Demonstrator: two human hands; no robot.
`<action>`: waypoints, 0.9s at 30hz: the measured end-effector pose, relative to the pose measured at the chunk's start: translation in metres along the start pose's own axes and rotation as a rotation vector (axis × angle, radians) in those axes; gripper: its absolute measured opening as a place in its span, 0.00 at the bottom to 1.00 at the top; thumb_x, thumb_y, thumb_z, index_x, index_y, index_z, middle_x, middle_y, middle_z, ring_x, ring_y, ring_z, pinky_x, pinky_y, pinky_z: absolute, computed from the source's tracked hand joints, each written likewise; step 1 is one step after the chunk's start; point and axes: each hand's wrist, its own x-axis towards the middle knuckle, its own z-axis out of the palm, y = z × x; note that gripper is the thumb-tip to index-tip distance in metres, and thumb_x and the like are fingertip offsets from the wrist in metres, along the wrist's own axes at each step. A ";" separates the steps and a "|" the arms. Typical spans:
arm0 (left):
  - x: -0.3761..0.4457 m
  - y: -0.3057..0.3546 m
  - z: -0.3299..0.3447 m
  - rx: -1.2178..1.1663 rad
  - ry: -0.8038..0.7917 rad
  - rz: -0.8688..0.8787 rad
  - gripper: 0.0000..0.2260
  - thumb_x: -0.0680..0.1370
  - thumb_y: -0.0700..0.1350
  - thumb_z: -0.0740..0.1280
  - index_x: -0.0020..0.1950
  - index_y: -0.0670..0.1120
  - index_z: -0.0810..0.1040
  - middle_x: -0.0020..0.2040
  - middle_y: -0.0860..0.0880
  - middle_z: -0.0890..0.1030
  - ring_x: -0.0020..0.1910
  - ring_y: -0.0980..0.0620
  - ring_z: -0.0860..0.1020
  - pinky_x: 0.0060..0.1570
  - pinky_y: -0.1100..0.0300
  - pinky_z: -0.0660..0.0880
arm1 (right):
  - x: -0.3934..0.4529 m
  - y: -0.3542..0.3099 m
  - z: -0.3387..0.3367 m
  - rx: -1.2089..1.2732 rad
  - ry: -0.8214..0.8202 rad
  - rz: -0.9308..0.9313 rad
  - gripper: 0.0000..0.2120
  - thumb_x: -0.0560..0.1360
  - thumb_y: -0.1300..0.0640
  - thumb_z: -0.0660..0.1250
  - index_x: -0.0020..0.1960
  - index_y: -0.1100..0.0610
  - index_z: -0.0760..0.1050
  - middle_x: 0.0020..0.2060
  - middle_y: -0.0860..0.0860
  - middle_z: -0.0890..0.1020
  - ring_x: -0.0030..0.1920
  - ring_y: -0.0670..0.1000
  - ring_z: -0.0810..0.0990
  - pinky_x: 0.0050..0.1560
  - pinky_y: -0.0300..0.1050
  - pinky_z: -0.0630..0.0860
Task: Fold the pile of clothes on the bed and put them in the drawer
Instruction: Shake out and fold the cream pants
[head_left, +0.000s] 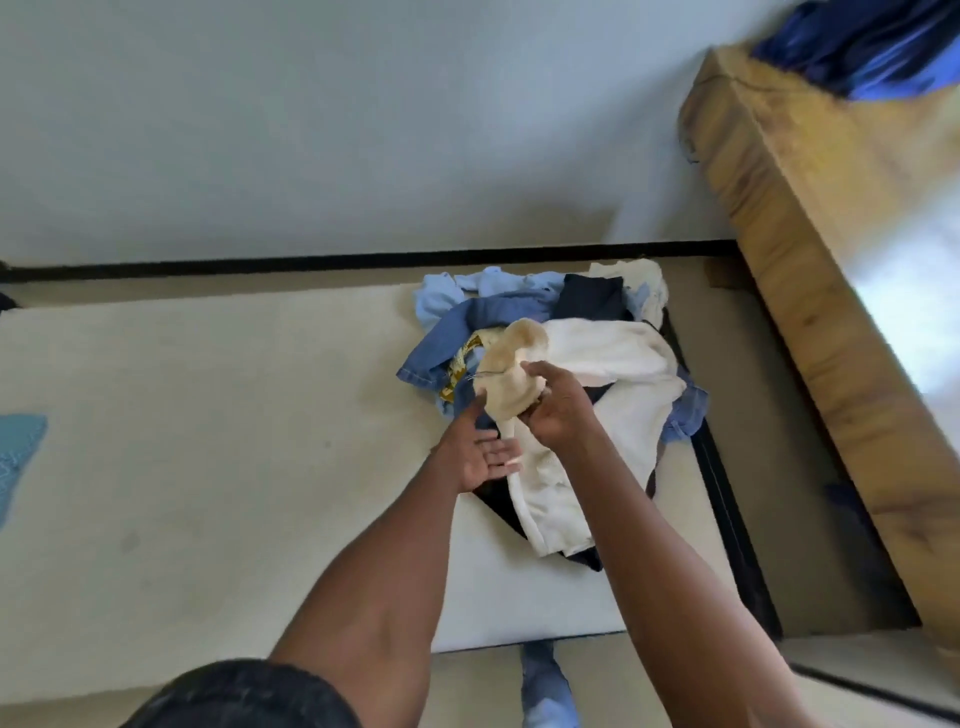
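Two bare forearms, nothing on the wrists. Left hand (480, 453) and right hand (558, 410) without rings or gloves. Dark short sleeve (244, 693) with faint speckling on the left upper arm. Light blue jeans leg (545, 686) below, blurred.

The pile of clothes (561, 374) lies at the bed's (208, 415) far right corner, with a wooden cabinet (831, 312) standing to the right of the bed.
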 end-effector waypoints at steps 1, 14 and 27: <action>-0.012 0.000 0.001 0.002 -0.031 0.091 0.25 0.78 0.56 0.68 0.64 0.36 0.73 0.54 0.37 0.80 0.51 0.41 0.81 0.50 0.45 0.79 | -0.024 0.009 0.006 -0.015 0.015 -0.027 0.13 0.73 0.64 0.68 0.57 0.64 0.76 0.44 0.59 0.80 0.42 0.58 0.81 0.38 0.48 0.81; -0.225 0.072 -0.035 0.844 -0.395 0.532 0.09 0.79 0.34 0.61 0.48 0.43 0.79 0.44 0.43 0.80 0.41 0.47 0.79 0.44 0.55 0.77 | -0.146 0.107 0.054 -1.156 0.581 -0.179 0.44 0.70 0.52 0.73 0.77 0.59 0.53 0.69 0.61 0.68 0.64 0.61 0.73 0.47 0.52 0.79; -0.421 0.111 -0.144 1.085 -0.412 0.543 0.09 0.72 0.32 0.65 0.51 0.39 0.77 0.44 0.43 0.80 0.41 0.48 0.81 0.44 0.56 0.80 | -0.217 0.133 0.083 -1.445 0.036 -0.416 0.05 0.74 0.63 0.71 0.50 0.60 0.81 0.51 0.53 0.77 0.53 0.54 0.75 0.56 0.45 0.69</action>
